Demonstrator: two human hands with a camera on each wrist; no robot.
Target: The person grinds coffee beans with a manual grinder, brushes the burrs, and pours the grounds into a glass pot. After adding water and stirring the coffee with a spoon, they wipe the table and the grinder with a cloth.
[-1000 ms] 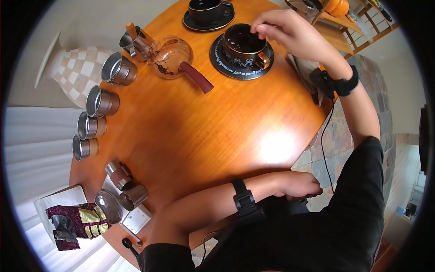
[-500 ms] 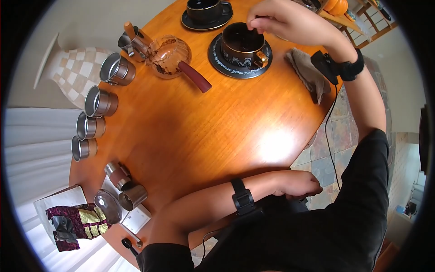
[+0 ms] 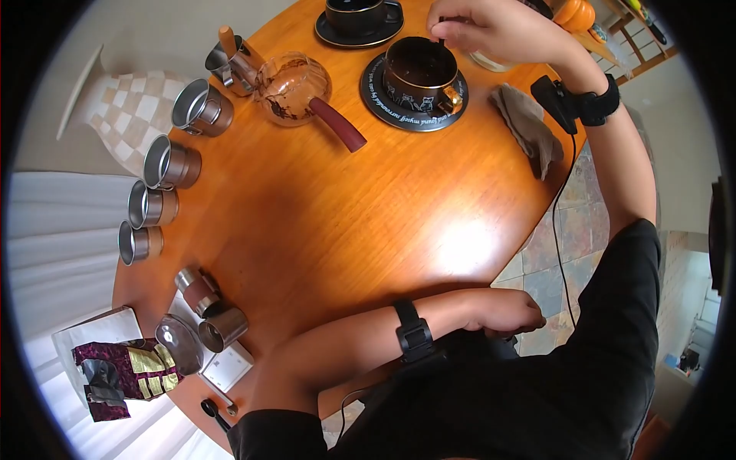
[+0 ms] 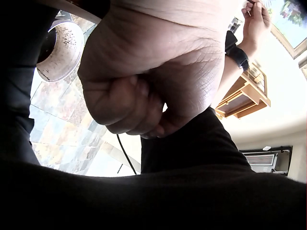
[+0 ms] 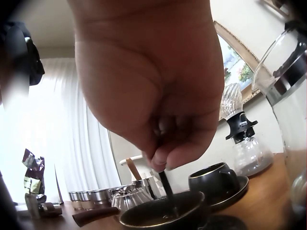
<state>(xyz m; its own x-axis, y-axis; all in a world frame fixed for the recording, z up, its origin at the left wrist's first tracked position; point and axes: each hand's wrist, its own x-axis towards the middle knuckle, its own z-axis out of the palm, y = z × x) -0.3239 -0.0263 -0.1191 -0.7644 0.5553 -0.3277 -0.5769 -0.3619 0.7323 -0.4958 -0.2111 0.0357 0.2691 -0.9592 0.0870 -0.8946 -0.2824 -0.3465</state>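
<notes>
My right hand (image 3: 494, 29) is above a black cup (image 3: 406, 93) with a gold handle, standing on a black saucer (image 3: 374, 107) with white lettering. Between thumb and fingers it pinches a thin dark handle (image 5: 166, 184), whose lower end dips into the dark inside of the cup (image 5: 163, 221) in the right wrist view. My left hand (image 3: 506, 311) lies by the near table edge, away from the cup. Its fingers are loosely curled with nothing seen in them; the left wrist view shows the same hand (image 4: 148, 72) from the palm side.
Behind is a second black cup (image 3: 354, 14) on its saucer. A glass pot (image 3: 287, 92) with a red-brown handle stands left of the cup. Several metal cups (image 3: 172, 162) line the left edge; a grinder (image 3: 197, 293) and a patterned bag (image 3: 138, 368) lie nearer. A cloth (image 3: 527, 130) lies at right.
The right hand has moved slightly around the rim, and the thin dark handle in its pinch now shows. The cloth is more uncovered than a second ago. My left hand stays still.
</notes>
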